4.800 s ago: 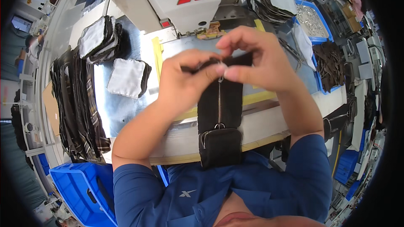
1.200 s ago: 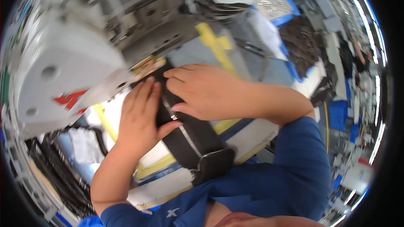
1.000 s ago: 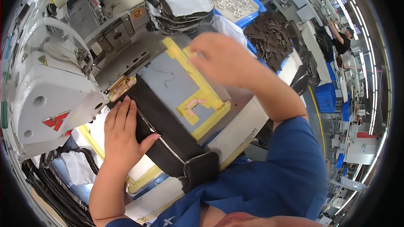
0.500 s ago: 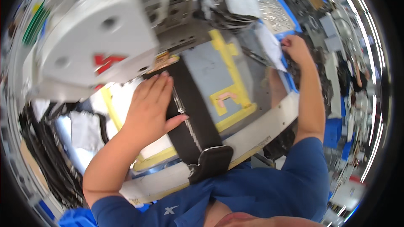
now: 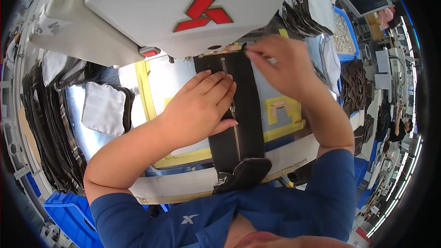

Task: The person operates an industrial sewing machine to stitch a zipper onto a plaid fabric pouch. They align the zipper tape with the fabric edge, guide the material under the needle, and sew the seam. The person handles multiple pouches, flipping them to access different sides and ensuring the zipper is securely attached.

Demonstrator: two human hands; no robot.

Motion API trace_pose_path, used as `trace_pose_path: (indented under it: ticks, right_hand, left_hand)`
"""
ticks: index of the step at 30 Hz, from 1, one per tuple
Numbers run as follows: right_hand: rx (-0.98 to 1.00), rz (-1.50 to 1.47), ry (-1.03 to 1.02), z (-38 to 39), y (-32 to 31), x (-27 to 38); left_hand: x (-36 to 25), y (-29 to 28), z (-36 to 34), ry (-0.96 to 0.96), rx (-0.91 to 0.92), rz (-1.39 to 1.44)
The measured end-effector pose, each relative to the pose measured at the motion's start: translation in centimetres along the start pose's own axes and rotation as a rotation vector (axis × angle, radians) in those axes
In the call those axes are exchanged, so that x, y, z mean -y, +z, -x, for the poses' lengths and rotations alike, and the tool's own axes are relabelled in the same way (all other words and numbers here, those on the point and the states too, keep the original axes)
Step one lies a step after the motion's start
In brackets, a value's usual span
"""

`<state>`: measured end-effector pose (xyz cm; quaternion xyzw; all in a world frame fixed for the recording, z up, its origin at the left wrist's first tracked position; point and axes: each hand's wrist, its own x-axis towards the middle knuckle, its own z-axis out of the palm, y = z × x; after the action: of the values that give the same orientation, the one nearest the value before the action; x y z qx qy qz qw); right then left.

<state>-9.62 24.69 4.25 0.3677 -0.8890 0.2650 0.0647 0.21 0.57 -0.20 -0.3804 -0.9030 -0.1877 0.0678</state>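
Right hand (image 5: 285,66) returned near black fabric (image 5: 249,110), grip unclear.

Machine head (image 5: 193,4) crowds far end of black strip (image 5: 248,105), right hand (image 5: 282,66) plugs its right corner; left hand (image 5: 200,103) covers middle; free lane over grey plate (image 5: 268,88) right of strip

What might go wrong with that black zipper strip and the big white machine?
The right hand is close to the white machine head, so it might get pinched if the machine moved. The black zipper strip reaches past the front edge of the table, so it could slip crooked if the left hand on it lifted.
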Motion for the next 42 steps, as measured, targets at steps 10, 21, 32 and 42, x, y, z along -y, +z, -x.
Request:
trace_pose_path:
  ticks: [10, 21, 32, 42]
  right_hand:
    - [-0.101, 0.172, -0.349, 0.9, 4.6, -0.4]
    - [-0.147, 0.107, -0.269, 0.9, 3.6, -0.2]
    - [0.081, 0.092, -0.349, 1.6, 3.9, 0.3]
    - [0.182, 0.001, -0.267, 1.6, 3.8, 0.2]
  left_hand:
    - [0.1, 0.4, 0.1, 0.045, -0.014, -0.03]
    - [0.1, 0.1, -0.1, 0.019, -0.009, 0.026]
    - [1.0, 0.1, -0.7, -0.161, -0.031, 0.049]
    - [1.0, -0.2, -0.9, -0.179, 0.006, 0.054]
